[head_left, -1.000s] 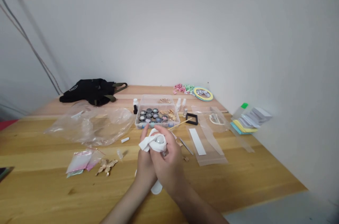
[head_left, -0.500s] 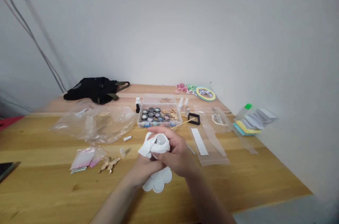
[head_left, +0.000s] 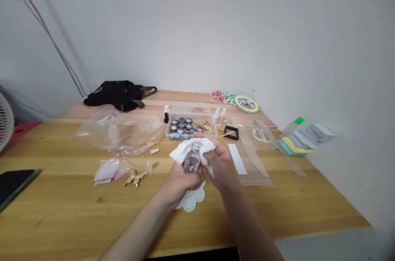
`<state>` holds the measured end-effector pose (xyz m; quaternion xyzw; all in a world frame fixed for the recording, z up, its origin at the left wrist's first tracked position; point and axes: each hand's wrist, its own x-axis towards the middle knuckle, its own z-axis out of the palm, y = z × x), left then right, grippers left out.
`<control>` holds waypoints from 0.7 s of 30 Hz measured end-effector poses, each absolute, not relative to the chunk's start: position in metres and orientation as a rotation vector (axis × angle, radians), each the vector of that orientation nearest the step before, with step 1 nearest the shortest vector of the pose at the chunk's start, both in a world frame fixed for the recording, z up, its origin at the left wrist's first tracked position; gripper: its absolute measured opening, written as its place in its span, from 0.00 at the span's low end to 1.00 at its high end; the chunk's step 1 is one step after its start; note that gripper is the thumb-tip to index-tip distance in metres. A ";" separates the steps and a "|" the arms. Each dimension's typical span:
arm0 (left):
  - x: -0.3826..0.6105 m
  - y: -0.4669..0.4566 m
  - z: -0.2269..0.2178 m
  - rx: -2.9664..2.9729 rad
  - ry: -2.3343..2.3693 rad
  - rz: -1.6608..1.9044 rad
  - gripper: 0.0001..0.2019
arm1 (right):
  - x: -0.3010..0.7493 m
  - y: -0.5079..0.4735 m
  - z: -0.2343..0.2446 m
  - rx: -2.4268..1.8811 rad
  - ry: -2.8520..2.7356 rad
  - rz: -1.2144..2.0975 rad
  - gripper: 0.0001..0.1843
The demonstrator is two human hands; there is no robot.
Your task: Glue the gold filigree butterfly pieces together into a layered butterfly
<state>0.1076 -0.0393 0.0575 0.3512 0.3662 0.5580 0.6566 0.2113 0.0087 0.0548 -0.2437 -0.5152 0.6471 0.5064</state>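
Our left hand (head_left: 180, 181) and right hand (head_left: 219, 161) were closed around the small clear bottle (head_left: 192, 161), held just above the table (head_left: 277, 207), and the white cloth (head_left: 185, 151) had slid down, baring its cap and shoulder.

Nothing legible — just a tiny logo (head_left: 98, 89) on the black bag (head_left: 114, 95), too small to read

Clear bottle (head_left: 191, 162), base probably hidden

Left hand (head_left: 179, 183) and right hand (head_left: 220, 166) — both bare, with slender fingers — joined to bare left forearm (head_left: 138, 232) and right forearm (head_left: 251, 224) — tapering toward the wrists.
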 end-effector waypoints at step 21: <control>0.090 -0.040 0.058 0.827 0.752 0.999 0.18 | 0.239 0.049 0.109 -0.479 -1.950 1.472 0.15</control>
